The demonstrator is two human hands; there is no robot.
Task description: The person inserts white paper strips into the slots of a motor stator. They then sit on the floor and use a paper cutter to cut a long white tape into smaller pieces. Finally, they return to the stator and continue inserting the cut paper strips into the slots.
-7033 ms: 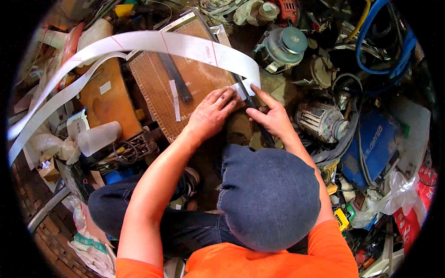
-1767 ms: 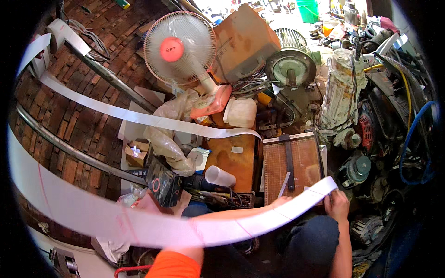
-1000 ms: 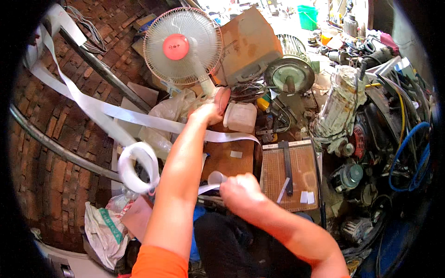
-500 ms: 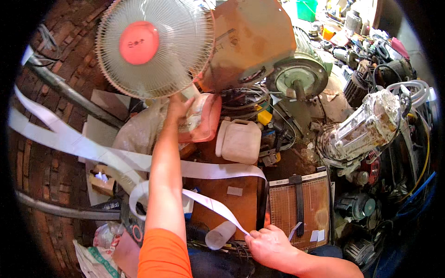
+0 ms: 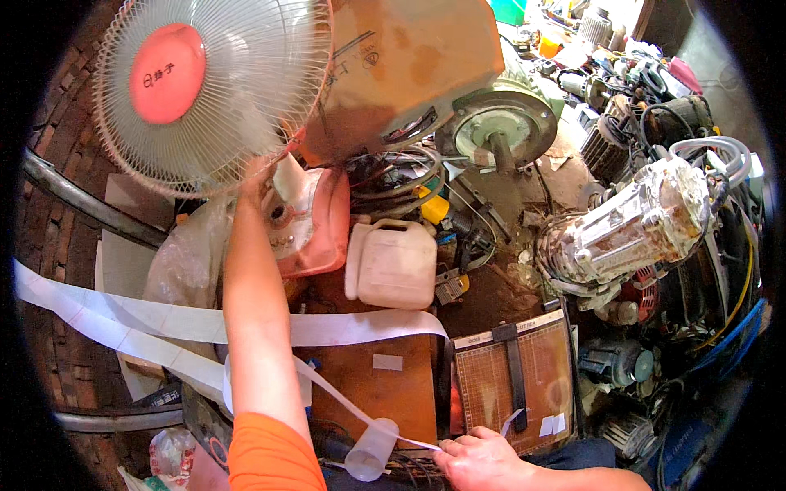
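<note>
An electric fan (image 5: 168,74) with a round wire guard and a pink centre stands at upper left. My left hand (image 5: 257,177) is closed at its stem, just below the guard and above the pink base (image 5: 327,233); some fingers are hidden. Near the lower edge, my right hand (image 5: 479,458) pinches the end of a narrow white strip (image 5: 332,393). That strip runs up and left, passing behind my left forearm. A translucent cylinder (image 5: 372,448) lies against it. Another length of white strip (image 5: 368,329) stretches over a brown board (image 5: 393,393) toward a paper cutter (image 5: 483,376).
A whitish plastic jerrycan (image 5: 397,266) stands behind the board. Beyond are a rusty box-like panel (image 5: 409,65) and a green flanged motor (image 5: 524,127). A dirty metal pump (image 5: 639,221) and piled motors and cables crowd the right. Metal tubes (image 5: 90,200) cross the left.
The fan head has shifted left and come nearer, with my left hand at its stem. The white strips hang lower on the left. My view has moved somewhat, and my right hand still holds the strip.
</note>
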